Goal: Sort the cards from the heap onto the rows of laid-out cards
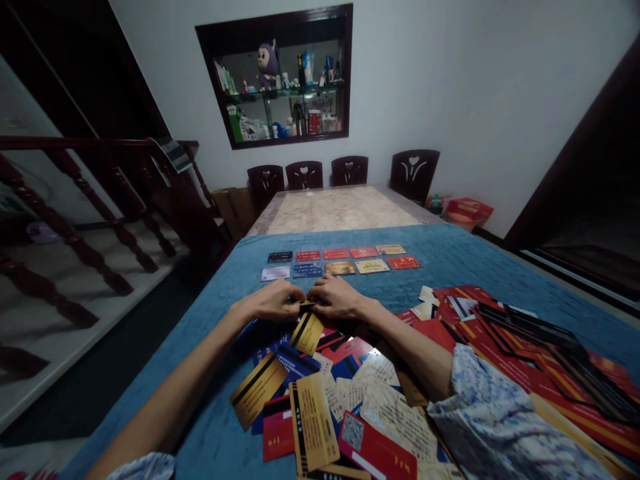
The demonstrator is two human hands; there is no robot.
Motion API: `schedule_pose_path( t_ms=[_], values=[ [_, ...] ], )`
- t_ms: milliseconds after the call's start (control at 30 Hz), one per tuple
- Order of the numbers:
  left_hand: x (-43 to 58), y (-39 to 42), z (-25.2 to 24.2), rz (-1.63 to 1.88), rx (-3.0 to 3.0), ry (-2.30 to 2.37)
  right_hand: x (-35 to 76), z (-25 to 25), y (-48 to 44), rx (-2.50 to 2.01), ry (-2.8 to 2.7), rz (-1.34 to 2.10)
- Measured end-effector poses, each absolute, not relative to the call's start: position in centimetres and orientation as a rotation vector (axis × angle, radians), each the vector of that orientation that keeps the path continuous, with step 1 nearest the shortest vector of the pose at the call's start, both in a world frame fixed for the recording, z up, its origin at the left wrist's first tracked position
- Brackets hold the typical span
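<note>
My left hand (280, 299) and my right hand (335, 297) meet over the far edge of a loose heap of plastic cards. Both have their fingers closed in a pinch on a small card (306, 305), seen nearly edge-on and mostly covered by the fingers. Just below them lies a gold card (307, 332) with a dark stripe. The heap nearer me mixes gold, blue, cream and red cards, among them a red card with a square code (379, 448). Beyond my hands, two neat rows of cards lie flat, including a black card (280, 257) and a blue card (307, 269).
A blue cloth (215, 320) covers the near part of the long table. Red card sleeves (500, 347) and black frame-like pieces are piled at the right. Chairs (350, 171) stand at the far end, below a wall niche with shelves (285, 90). A wooden railing (95, 213) runs along the left.
</note>
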State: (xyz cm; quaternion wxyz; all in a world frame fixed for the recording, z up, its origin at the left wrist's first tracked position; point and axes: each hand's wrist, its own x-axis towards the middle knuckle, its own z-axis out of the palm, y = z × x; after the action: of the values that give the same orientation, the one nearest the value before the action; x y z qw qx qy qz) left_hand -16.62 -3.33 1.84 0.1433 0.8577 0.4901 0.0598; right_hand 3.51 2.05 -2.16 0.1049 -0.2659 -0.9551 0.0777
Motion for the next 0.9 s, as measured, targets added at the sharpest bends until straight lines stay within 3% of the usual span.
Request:
schedule_pose_path(
  t_ms=[333, 900],
  values=[
    [-18.2, -1.5, 0.9, 0.519, 2.424, 1.471, 3.6, -1.7, 1.8, -1.097, -2.598, 0.232],
    [-18.3, -0.9, -0.6, 0.608, 2.479, 1.687, 3.9, -2.3, 2.0, -1.178, -2.559, 0.307]
  ],
)
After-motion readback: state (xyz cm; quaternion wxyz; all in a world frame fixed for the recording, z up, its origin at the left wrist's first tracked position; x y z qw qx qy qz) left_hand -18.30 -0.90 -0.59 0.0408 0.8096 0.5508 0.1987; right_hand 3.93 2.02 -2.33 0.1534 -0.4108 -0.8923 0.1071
